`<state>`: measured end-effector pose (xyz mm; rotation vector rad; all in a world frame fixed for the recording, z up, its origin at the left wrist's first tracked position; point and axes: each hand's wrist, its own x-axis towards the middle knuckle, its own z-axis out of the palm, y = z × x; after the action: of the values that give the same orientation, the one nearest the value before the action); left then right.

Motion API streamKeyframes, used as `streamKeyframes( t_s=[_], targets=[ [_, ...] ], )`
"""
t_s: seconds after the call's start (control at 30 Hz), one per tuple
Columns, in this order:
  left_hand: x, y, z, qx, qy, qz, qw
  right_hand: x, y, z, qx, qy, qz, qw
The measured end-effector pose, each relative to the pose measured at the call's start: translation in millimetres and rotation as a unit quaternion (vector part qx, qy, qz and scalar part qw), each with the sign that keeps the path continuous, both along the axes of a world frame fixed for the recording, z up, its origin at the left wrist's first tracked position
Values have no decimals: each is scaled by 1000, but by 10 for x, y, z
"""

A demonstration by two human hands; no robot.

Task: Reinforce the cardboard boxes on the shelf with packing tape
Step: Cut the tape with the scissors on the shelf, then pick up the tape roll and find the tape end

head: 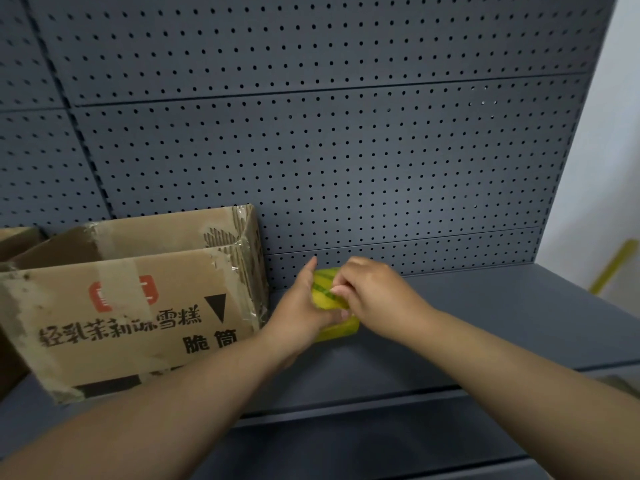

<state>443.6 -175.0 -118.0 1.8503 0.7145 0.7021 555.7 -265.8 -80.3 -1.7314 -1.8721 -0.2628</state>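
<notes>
Head view: tape roll (pixel 326 293), yellow w/ green stripes, sits low over the shelf (pixel 485 323), just right of the cardboard box (pixel 138 320) and apart from it. Whether the roll rests on the shelf or is held just above it cannot be told.

Hand state:
- Left hand (pixel 303 308) wraps the roll from the left side, thumb up.
- Right hand (pixel 375 289) has fingers curled onto the roll's outer face, fingertips (pixel 337 291) pinched at the tape layer. Prob. locating or lifting the free end; no loose end is visible.

Progress (est.): early stage. No yellow tape shows on the box, so no strip is applied yet. Remaining: free the end, pull a length, lay it over seams and corners, press down, cut; repeat for the 2nd box (pixel 14 240), only partly in view at far left.

Box condition: worn brown cardboard, printed front, flaps open at top. Old clear tape is wrinkled and peeling. Right upper corner is torn, corrugation exposed; likely first spot for reinforcement.

Surroundings: dark grey pegboard back panel (pixel 346 150) behind the shelf.
</notes>
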Motion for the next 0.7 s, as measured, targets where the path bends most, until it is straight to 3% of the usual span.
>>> streamKeyframes(
  t_s=[0.1,0.17,0.23,0.27,0.3,0.6,0.7],
  targets=[
    [-15,60,42,-19,-40,36,998,-55,-77,22,-8,66,24,998],
    [-14,80,85,-23,-49,27,998,-28,-89,15,-3,227,16,974],
    [-13,100,123,-51,-69,22,996,73,-72,29,26,471,31,881],
    [-16,111,140,-64,-81,24,994,137,-60,37,34,551,33,833],
    [-18,121,160,-73,-90,22,993,205,-53,41,32,588,25,808],
    [11,102,258,-99,-119,-2,988,365,-30,6,10,613,13,790],
    [15,43,288,-101,-129,-12,986,348,-15,-34,16,573,-11,819]
  ],
)
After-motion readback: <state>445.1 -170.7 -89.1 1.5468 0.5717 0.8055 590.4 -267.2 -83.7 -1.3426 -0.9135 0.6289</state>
